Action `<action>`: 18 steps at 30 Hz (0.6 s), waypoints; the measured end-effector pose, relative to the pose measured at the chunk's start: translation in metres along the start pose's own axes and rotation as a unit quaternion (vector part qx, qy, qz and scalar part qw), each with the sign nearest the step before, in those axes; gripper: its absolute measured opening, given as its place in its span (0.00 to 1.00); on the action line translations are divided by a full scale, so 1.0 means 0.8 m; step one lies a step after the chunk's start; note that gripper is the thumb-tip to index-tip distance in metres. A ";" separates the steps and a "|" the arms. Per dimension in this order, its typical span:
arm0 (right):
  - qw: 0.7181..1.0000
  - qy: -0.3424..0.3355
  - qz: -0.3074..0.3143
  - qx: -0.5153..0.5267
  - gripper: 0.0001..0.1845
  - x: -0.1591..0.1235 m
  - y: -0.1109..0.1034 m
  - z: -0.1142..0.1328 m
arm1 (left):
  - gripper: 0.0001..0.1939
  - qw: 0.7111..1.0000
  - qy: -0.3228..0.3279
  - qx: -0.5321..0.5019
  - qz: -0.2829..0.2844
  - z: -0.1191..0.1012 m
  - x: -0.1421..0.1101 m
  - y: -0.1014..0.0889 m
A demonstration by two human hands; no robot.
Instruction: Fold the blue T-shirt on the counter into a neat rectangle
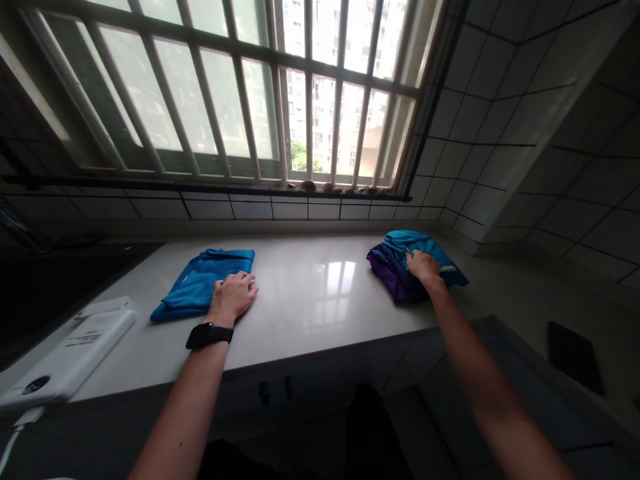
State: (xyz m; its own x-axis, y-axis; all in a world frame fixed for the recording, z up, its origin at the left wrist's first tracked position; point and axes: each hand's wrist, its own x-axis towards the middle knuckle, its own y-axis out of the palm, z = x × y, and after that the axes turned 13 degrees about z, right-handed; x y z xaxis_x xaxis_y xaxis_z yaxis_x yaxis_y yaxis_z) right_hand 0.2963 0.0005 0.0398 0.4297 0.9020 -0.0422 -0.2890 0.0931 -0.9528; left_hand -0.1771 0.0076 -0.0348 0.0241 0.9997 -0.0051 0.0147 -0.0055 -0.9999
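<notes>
A folded blue cloth garment (197,283) lies flat on the left part of the white countertop (300,287). My left hand (234,297), wearing a black watch on the wrist, rests at its right edge with bent fingers. A small white bit shows between thumb and forefinger, too small to name. Farther right sits a bunched pile of cloth, with a teal garment (407,239) on top of a dark purple one (393,279). My right hand (424,265) is closed on the teal fabric, its fingertips partly hidden in the folds. A pale strip shows beside that hand.
A white boxy device (83,350) with a cable is at the counter's left front, beside a dark sink (65,287). On the right counter lies a dark flat object (575,355). A barred window (260,100) and tiled wall stand behind; the counter's front edge runs before me.
</notes>
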 end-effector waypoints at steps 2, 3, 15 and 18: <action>0.999 0.005 -0.030 0.044 0.24 0.004 -0.014 0.013 | 0.26 1.000 0.003 -0.001 0.003 -0.001 0.000 -0.001; 0.996 -0.003 -0.058 0.073 0.24 0.004 -0.021 0.023 | 0.26 1.000 0.004 0.000 0.002 -0.001 0.000 -0.002; 0.699 -0.434 0.179 0.540 0.24 -0.034 0.011 0.180 | 0.20 0.999 0.049 -0.008 -0.021 -0.005 -0.009 -0.002; 0.655 -0.382 0.209 0.618 0.23 -0.028 0.069 0.196 | 0.18 0.998 0.065 0.000 -0.020 -0.004 -0.011 -0.002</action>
State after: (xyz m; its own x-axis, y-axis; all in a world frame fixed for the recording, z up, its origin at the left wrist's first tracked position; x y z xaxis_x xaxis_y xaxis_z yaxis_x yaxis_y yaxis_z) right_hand 0.1365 0.0514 0.0351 -0.3245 0.8612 0.3912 -0.9191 -0.3848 0.0847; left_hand -0.1741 -0.0011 -0.0333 0.1533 0.9875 0.0371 0.0192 0.0346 -0.9992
